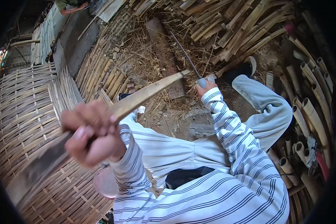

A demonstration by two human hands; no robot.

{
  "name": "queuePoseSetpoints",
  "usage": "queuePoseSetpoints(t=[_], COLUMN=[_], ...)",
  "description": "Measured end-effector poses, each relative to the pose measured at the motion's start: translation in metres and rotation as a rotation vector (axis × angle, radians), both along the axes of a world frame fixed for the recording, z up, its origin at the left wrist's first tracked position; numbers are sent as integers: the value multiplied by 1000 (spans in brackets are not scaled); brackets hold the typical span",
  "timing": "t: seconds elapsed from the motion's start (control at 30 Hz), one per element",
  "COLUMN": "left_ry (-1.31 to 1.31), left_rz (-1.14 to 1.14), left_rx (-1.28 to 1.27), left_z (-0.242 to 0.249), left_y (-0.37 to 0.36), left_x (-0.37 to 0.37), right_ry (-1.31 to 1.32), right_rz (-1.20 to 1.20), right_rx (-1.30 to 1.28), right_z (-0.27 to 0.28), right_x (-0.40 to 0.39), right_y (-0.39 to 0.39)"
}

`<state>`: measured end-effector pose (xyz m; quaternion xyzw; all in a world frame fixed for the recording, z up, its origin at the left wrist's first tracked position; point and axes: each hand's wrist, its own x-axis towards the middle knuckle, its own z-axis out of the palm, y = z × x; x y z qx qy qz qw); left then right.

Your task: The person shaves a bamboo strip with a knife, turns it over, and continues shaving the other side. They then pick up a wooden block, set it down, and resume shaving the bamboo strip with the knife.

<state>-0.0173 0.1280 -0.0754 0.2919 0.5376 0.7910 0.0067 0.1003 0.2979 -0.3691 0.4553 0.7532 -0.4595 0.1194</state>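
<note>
My left hand (97,134), raised close to the camera and slightly blurred, is closed around a long split bamboo strip (149,93). One end of the strip reaches down to the lower left; the other, narrower end points toward my right hand. My right hand (206,89) grips the grey handle of a long, thin-bladed knife (186,55), its blade directed forward and away from me. The strip's far tip overlaps the area just beside the knife handle in this view. Beneath the blade lies a worn wooden plank (164,48) among shavings.
Split bamboo pieces (227,26) are heaped at the far right, with a row of shorter ones (110,76) at left. Bamboo poles (313,112) stand along the right side. A woven bamboo panel (22,112) fills the left. Another person's arm (74,9) shows at top left.
</note>
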Motion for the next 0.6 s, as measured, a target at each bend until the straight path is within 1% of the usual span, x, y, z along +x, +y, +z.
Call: queuePoseSetpoints(t=[0.03, 0.1, 0.13, 0.2, 0.27, 0.37, 0.4, 0.43, 0.5, 0.53, 0.6], left_ry=[-10, 5, 6, 18, 38, 29, 43, 43, 48, 47, 45], left_rz=[-8, 5, 12, -20, -10, 44, 33, 45, 57, 53, 64], left_rx=[-23, 14, 31, 61, 52, 46, 24, 5, -23, -6, 10], left_z=[-10, -15, -17, -20, -21, -20, -20, -20, -21, -22, -22], left_y=[4, 8, 9, 10, 10, 17, 19, 17, 13, 17, 19], left_x=[-2, -2, -1, -1, -1, 3, 5, 4, 4, 3, 7], right_ry=[-19, -57, -64, 80, 214, 306, 171, -276, -133, -189, -165], right_rz=[-13, -56, -2, 3, -24, -74, 23, 222, 271, 253, 309], right_rx=[-9, -28, 83, 77, 62, -256, -240, -88, -80, 68, 121], right_z=[1, 0, 10, 43, 57, 42, 18, -16, -31, -33, -39], right_x=[3, 8, 10, 8, 1, -7, -10, -20, -15, -20, -13], right_y=[2, 6, 6, 7, 1, -6, -11, -20, -8, -11, -12])
